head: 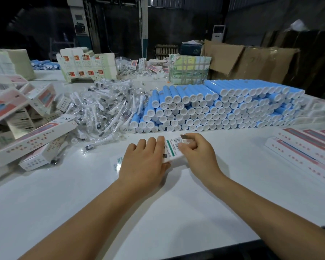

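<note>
A small white carton with a green stripe and a barcode lies on the white table in front of me. My left hand lies over its left side with fingers straight, the thumb under its near edge. My right hand has curled fingers around the carton's right end and far flap. A stack of blue tubes with white caps stands just beyond the carton.
Bagged brush heads are heaped at centre left. Flat white and pink cartons pile up at the left, and more cartons lie at the right. A sticker sheet lies by my left wrist. Cardboard boxes stand behind.
</note>
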Demonstrator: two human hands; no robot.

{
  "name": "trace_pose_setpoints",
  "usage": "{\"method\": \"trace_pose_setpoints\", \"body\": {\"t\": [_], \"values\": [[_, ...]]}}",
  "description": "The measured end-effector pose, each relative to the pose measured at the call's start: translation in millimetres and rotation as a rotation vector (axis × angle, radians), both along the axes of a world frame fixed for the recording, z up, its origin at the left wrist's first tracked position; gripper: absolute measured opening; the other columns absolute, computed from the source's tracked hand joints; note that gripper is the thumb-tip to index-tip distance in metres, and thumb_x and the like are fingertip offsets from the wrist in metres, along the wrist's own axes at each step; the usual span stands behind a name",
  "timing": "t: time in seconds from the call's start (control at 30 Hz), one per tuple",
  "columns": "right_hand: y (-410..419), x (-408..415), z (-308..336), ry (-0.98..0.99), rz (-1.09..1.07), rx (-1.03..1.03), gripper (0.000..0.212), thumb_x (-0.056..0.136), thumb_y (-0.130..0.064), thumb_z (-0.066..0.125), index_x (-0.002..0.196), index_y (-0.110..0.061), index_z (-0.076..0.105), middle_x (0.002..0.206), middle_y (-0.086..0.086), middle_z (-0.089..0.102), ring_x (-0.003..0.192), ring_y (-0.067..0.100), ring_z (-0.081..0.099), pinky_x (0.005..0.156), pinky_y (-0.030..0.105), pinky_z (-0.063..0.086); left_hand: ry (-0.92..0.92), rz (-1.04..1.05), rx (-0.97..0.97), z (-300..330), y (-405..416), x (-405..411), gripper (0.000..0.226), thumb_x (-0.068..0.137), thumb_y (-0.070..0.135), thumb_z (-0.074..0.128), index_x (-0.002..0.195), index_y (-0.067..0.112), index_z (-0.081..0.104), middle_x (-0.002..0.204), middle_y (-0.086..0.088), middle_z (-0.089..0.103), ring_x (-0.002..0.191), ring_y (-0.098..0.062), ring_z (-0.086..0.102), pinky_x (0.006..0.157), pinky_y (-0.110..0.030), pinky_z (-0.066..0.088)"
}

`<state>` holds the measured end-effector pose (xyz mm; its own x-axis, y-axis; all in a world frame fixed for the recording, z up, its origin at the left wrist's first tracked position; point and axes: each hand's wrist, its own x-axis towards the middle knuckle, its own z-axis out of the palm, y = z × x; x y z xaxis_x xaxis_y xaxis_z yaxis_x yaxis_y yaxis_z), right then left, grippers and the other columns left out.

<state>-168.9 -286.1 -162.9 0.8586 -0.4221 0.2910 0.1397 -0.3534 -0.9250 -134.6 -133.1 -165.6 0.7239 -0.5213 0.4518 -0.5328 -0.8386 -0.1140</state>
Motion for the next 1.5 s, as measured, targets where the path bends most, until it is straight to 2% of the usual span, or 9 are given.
{"method": "trace_pose_setpoints", "body": {"t": [0.17,0.4,0.53,0.67,0.8,0.93,1.07,1.3,1.5], "values": [[4.2,-3.9,-2.0,-0.039,-0.04,-0.225,0.018,0.095,-0.015,0.052,0.081,-0.026,0.05,0.088,-0.008,0.056,0.078,0.002,0.056,0.062,0.013,0.043,-0.031,-0.018,0.013,0.4,-1.1,-6.5,0.071,0.091,0.055,0.041,0.145,0.011,0.028,0.12,-0.002,0.05,0.102,-0.025,0.048,0.08,-0.036,0.033],[0.0,-4.3,2.8,-0.119,-0.06,-0.344,0.006,0.092,-0.022,0.058,0.097,-0.024,0.058,0.096,-0.009,0.05,0.093,0.011,0.051,0.076,0.022,0.041,-0.024,0.019,-0.037,1.1,-4.5,-6.3,0.071,0.093,0.057,0.035,0.147,0.014,0.015,0.129,0.0,0.042,0.111,-0.023,0.042,0.085,-0.034,0.03],[-8.8,-0.2,15.1,-0.141,-0.205,0.472,0.042,0.088,-0.028,0.065,0.126,-0.023,0.048,0.127,0.001,0.05,0.109,0.017,0.053,0.092,0.031,0.046,0.003,0.028,-0.137,7.4,-5.3,-4.8,0.074,0.092,0.059,0.035,0.148,0.016,0.014,0.133,0.0,0.041,0.116,-0.023,0.041,0.087,-0.034,0.033],[-6.9,0.1,16.9,0.097,0.339,1.204,0.052,0.074,-0.038,0.064,0.115,-0.005,0.059,0.118,0.02,0.064,0.107,0.034,0.062,0.099,0.048,0.045,0.003,-0.01,-0.12,5.8,-10.4,-7.3,0.074,0.092,0.058,0.035,0.148,0.015,0.014,0.133,-0.001,0.041,0.114,-0.024,0.042,0.086,-0.035,0.032],[-2.0,1.5,11.4,-0.097,0.3,0.882,0.032,0.083,-0.006,0.061,0.114,-0.004,0.059,0.094,0.01,0.072,0.085,0.02,0.07,0.071,0.03,0.057,-0.006,-0.04,-0.116,6.9,-10.5,-10.6,0.072,0.093,0.057,0.034,0.148,0.013,0.019,0.128,-0.002,0.046,0.109,-0.025,0.045,0.083,-0.035,0.032],[-3.3,-8.8,2.2,-0.136,0.077,-0.069,0.029,0.095,-0.004,0.05,0.122,-0.008,0.059,0.086,-0.01,0.067,0.075,-0.003,0.065,0.065,0.011,0.049,0.002,-0.075,-0.111,7.2,-10.1,-16.5,0.071,0.09,0.052,0.049,0.143,0.006,0.036,0.117,-0.008,0.055,0.097,-0.029,0.052,0.078,-0.039,0.039],[2.5,-12.8,1.1,-0.187,-0.029,-0.432,0.041,0.097,-0.021,0.042,0.135,-0.007,0.048,0.105,0.003,0.064,0.091,0.015,0.062,0.08,0.027,0.05,-0.075,-0.101,-0.1,7.2,-10.7,-20.3,0.07,0.079,0.044,0.069,0.129,-0.002,0.053,0.099,-0.012,0.062,0.079,-0.031,0.057,0.065,-0.038,0.044],[-3.9,-7.8,6.9,-0.055,0.356,0.496,0.04,0.101,-0.023,0.037,0.091,-0.025,0.077,0.089,-0.001,0.074,0.084,0.008,0.069,0.071,0.024,0.054,-0.069,-0.053,-0.091,9.5,-7.8,-20.6,0.07,0.083,0.046,0.062,0.136,0.001,0.047,0.105,-0.009,0.059,0.085,-0.03,0.054,0.069,-0.038,0.041],[-8.2,-5.8,6.4,-0.07,0.348,0.56,0.028,0.1,-0.008,0.038,0.111,-0.023,0.06,0.089,-0.002,0.075,0.085,0.009,0.07,0.067,0.021,0.054,-0.106,-0.091,-0.118,8.4,-4.5,-17.5,0.069,0.077,0.042,0.071,0.128,-0.001,0.054,0.1,-0.012,0.063,0.078,-0.031,0.057,0.065,-0.039,0.045]]}}
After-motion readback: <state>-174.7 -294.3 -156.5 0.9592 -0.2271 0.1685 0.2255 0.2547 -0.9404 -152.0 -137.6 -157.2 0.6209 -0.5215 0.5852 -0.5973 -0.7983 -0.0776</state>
